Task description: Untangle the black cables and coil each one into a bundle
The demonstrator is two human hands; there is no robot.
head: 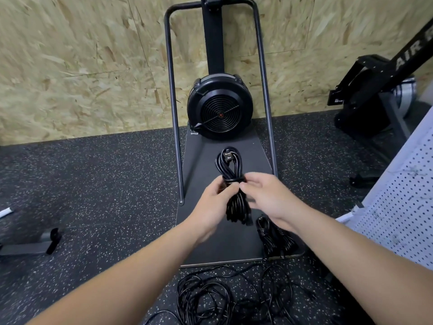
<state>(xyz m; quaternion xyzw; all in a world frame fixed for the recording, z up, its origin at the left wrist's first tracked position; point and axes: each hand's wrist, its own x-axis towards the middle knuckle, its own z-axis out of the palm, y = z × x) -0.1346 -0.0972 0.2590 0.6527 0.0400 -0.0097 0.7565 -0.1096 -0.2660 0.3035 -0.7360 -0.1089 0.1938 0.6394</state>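
Even, soft indoor light fills my view, bright on the chipboard wall [82, 55] and dimmer on the speckled rubber floor [93, 195]. Shadows are faint. Small highlights glint on the coiled black cable [230, 165]. The wide lens bows straight lines near the edges, and my forearms look slightly smeared.

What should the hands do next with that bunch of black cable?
Probably set the coiled black cable bundle, already wrapped round its middle and held by both the left hand and right hand, beside the finished black bundle; tangled black cables remain.
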